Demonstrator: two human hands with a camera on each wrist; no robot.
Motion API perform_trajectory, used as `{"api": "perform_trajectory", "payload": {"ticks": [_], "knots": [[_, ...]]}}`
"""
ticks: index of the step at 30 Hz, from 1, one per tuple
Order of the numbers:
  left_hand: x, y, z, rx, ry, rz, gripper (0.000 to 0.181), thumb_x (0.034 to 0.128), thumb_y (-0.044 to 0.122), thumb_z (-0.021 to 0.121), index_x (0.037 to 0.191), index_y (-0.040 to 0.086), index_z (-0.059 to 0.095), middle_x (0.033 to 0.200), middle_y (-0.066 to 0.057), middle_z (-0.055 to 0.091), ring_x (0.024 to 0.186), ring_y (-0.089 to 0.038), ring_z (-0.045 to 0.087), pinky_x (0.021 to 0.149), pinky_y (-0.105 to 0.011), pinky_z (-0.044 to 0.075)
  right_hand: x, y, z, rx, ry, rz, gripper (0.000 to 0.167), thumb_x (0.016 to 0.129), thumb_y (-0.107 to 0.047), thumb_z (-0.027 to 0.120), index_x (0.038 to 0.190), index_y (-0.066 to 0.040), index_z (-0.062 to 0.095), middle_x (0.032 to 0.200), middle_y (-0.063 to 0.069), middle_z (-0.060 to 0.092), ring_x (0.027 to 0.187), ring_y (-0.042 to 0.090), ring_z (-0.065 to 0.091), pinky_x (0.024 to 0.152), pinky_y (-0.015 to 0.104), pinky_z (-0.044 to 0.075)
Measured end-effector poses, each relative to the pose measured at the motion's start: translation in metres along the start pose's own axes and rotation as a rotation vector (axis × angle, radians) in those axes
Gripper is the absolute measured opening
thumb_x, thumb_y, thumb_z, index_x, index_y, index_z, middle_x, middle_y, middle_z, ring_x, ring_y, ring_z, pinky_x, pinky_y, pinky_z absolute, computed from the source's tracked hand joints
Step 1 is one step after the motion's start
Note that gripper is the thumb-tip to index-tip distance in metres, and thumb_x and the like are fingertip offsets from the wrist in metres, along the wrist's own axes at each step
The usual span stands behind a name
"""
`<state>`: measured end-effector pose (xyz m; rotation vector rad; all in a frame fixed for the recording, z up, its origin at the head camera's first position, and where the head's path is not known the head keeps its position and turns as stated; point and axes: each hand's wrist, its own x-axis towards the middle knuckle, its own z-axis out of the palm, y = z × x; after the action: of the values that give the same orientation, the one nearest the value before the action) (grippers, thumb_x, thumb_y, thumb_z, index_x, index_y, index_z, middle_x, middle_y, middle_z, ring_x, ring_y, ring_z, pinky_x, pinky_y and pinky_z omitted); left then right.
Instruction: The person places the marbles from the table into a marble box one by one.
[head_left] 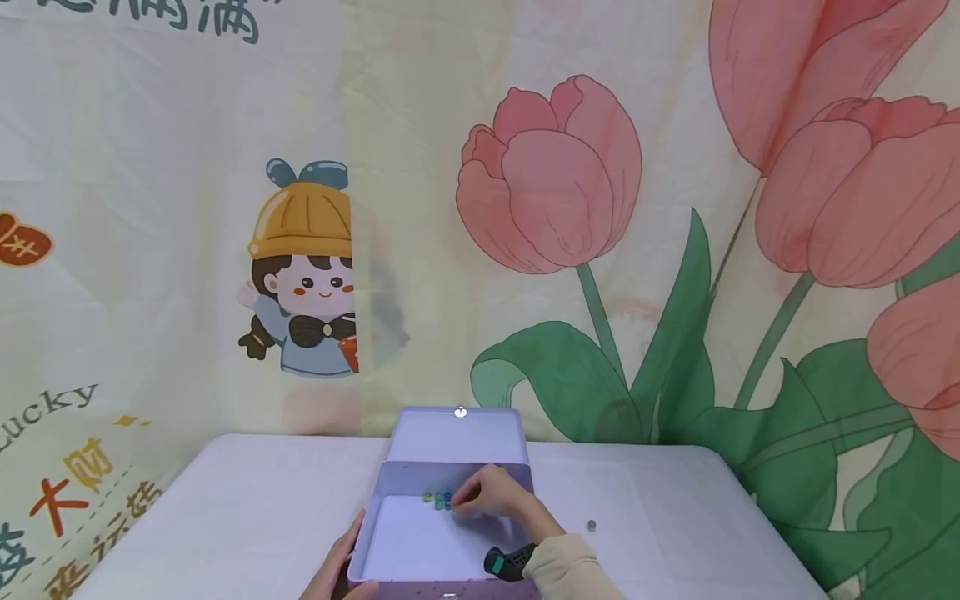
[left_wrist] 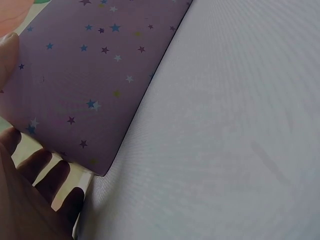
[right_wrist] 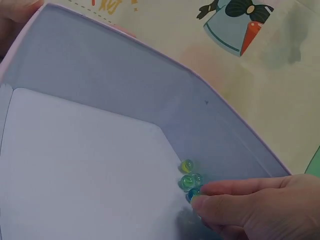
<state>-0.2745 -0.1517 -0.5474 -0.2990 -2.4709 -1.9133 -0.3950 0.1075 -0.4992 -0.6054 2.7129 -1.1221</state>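
Observation:
An open lilac box stands on the table, its outside printed with small stars. My left hand holds its near left corner, thumb on one face and fingers round the other. Reaching inside to the far wall, my right hand pinches a blue marble between thumb and index finger. Close by on the box floor lie a yellow-green marble and green marbles. The fingertips partly cover the blue one, and whether more marbles lie behind the hand is hidden.
The box's lid leans back at the far side, with a metal clasp on its edge. One loose marble lies on the white tablecloth right of the box. A printed cloth hangs behind the table.

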Motion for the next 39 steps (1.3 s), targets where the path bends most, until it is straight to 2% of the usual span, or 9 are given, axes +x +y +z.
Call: {"api": "perform_trajectory", "payload": {"ticks": [5, 10, 15, 17, 19, 23, 27, 33, 39], "knots": [[0.0, -0.001, 0.001, 0.05, 0.03, 0.03, 0.084, 0.084, 0.013, 0.069, 0.151, 0.004, 0.018, 0.148, -0.023, 0.026, 0.127, -0.04, 0.038, 0.084, -0.017, 0.044, -0.001, 0.002, 0.002, -0.05, 0.009, 0.0, 0.012, 0.071, -0.009, 0.082, 0.081, -0.011, 0.078, 0.077, -0.003, 0.073, 0.065, 0.001, 0.058, 0.061, 0.019, 0.048], [0.001, -0.004, 0.003, 0.081, 0.072, 0.073, 0.083, 0.0821, 0.01, 0.07, 0.15, 0.004, 0.022, 0.146, -0.022, 0.032, 0.119, -0.016, 0.047, 0.083, -0.018, 0.045, -0.002, 0.002, 0.003, -0.09, 0.0, 0.013, 0.01, 0.071, -0.009, 0.082, 0.079, -0.012, 0.077, 0.072, -0.004, 0.072, 0.063, 0.002, 0.058, 0.061, 0.019, 0.047], [0.004, -0.003, 0.006, 0.071, 0.05, 0.099, 0.083, 0.0829, 0.009, 0.069, 0.15, 0.001, 0.021, 0.144, -0.026, 0.031, 0.123, -0.038, 0.043, 0.082, -0.018, 0.045, -0.003, 0.004, 0.0, -0.122, -0.001, 0.025, 0.01, 0.071, -0.009, 0.082, 0.078, -0.015, 0.077, 0.07, -0.007, 0.071, 0.063, 0.001, 0.057, 0.061, 0.018, 0.047], [0.005, -0.004, 0.006, 0.049, 0.041, 0.115, 0.082, 0.0837, 0.009, 0.068, 0.15, 0.002, 0.021, 0.144, -0.025, 0.031, 0.122, -0.036, 0.044, 0.082, -0.018, 0.045, -0.003, 0.005, -0.001, -0.134, -0.003, 0.02, 0.011, 0.071, -0.01, 0.082, 0.079, -0.015, 0.078, 0.071, -0.008, 0.071, 0.063, 0.0, 0.056, 0.061, 0.018, 0.046], [0.006, -0.01, 0.006, 0.053, 0.04, 0.194, 0.081, 0.0836, 0.004, 0.067, 0.149, 0.0, 0.02, 0.142, -0.022, 0.032, 0.119, -0.024, 0.048, 0.081, -0.019, 0.047, -0.002, 0.005, -0.001, -0.148, -0.009, 0.002, 0.013, 0.07, -0.01, 0.082, 0.082, -0.014, 0.078, 0.072, -0.008, 0.071, 0.063, -0.001, 0.056, 0.061, 0.017, 0.046], [0.008, -0.024, 0.004, 0.06, 0.038, 0.384, 0.08, 0.0821, -0.008, 0.063, 0.148, -0.006, 0.017, 0.14, 0.006, 0.034, 0.111, 0.001, 0.049, 0.078, -0.02, 0.049, -0.006, 0.0, -0.005, -0.154, -0.031, -0.035, 0.018, 0.072, -0.01, 0.081, 0.09, -0.013, 0.078, 0.074, -0.008, 0.071, 0.064, -0.003, 0.055, 0.062, 0.015, 0.046], [0.009, -0.032, 0.003, 0.019, 0.003, 0.424, 0.081, 0.0832, -0.011, 0.059, 0.15, -0.003, 0.013, 0.136, 0.029, 0.028, 0.109, 0.007, 0.047, 0.078, -0.019, 0.049, -0.021, -0.008, -0.023, -0.03, -0.03, -0.072, 0.02, 0.077, -0.01, 0.077, 0.097, -0.008, 0.076, 0.086, 0.001, 0.074, 0.071, -0.001, 0.06, 0.066, 0.016, 0.049], [0.011, -0.034, 0.002, 0.031, 0.003, 0.447, 0.082, 0.0819, -0.012, 0.06, 0.148, -0.006, 0.013, 0.137, 0.029, 0.025, 0.111, 0.008, 0.046, 0.077, -0.02, 0.05, -0.057, 0.005, -0.068, 0.165, 0.099, -0.095, 0.024, 0.085, -0.018, 0.071, 0.108, -0.009, 0.073, 0.103, 0.01, 0.071, 0.089, 0.012, 0.064, 0.075, 0.025, 0.053], [0.01, -0.032, 0.002, 0.028, -0.004, 0.421, 0.082, 0.0827, -0.01, 0.062, 0.149, -0.005, 0.013, 0.137, 0.03, 0.025, 0.112, 0.009, 0.045, 0.08, -0.02, 0.05, -0.093, 0.056, -0.092, 0.143, 0.327, 0.011, 0.024, 0.086, -0.022, 0.07, 0.107, -0.01, 0.072, 0.105, 0.008, 0.07, 0.094, 0.016, 0.065, 0.08, 0.026, 0.054]]}}
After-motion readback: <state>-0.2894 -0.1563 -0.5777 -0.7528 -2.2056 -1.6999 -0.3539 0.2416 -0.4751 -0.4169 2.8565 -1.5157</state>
